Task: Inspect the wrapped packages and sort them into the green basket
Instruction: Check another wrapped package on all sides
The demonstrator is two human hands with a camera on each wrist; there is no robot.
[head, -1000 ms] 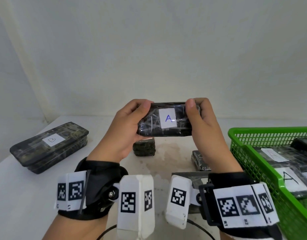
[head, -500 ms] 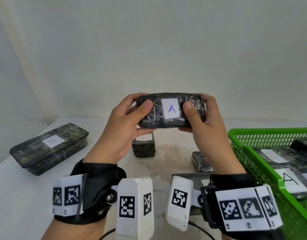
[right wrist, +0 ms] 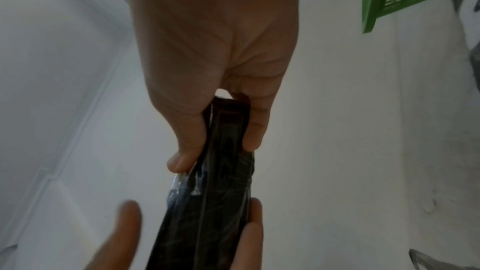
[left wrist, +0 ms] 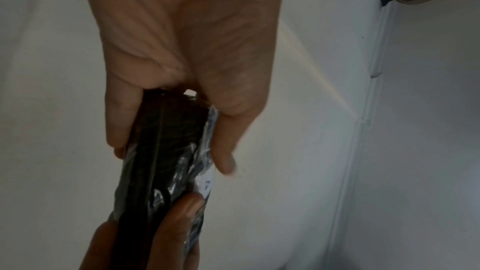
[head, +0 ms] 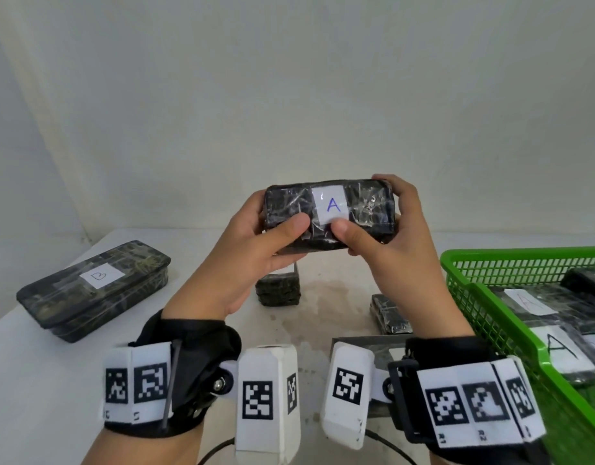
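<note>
A person's left hand (head: 256,250) and right hand (head: 393,243) hold a wrapped package (head: 329,214) aloft over the table (head: 38,380), its white "A" label (head: 332,204) turned squarely toward the head camera. Over the past second the package has risen and tipped back from edge-on to face-on, and both thumbs have slid onto its front, meeting just below the label. Each hand pinches one end, thumb in front and fingers curled behind; the wrist views show the same clamp from below.

The label now reads plainly, so the inspection of this package looks all but finished. The green basket (head: 490,290), to the right and well below the hands, already holds other packages, at least two marked "A" (head: 562,347). The held one likely belongs with them.

Still on the table: a long package marked "B" (head: 98,275) at left, a small dark one (head: 278,290) beneath the hands, and another (head: 388,313) near the basket.
</note>
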